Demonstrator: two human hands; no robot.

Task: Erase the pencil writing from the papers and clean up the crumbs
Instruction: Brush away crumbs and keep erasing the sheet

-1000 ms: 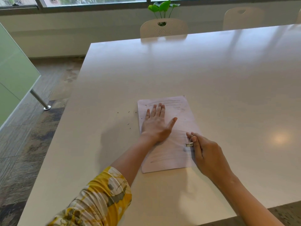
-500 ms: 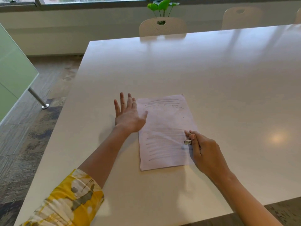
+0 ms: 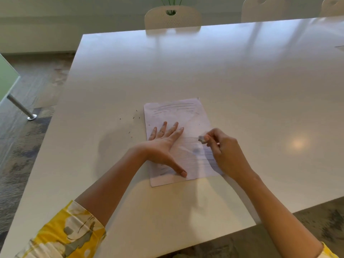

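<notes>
Left hand (image 3: 163,144), which half a second earlier swept the table (image 3: 242,75) beside the sheet, was back flat on the paper (image 3: 176,112), fingers spread, pinning it. Right hand (image 3: 223,151) pinched the eraser (image 3: 202,139) just over mid-page, so rubbing could resume. Paper near the table's front edge: top lines dark, middle smudged. Crumbs (image 3: 134,117) lay left of it.

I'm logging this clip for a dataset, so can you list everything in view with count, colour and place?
table: one, white, fills the view
paper: one sheet or thin stack, white with pencil lines, table centre
crumbs: several, dark, on the table left of the paper
eraser: one, pale, over the paper's right side
chairs: three in view, beige, far side of the table
plant: one, green, behind the middle chair
left hand: flat on the paper
right hand: grip on the eraser
</notes>
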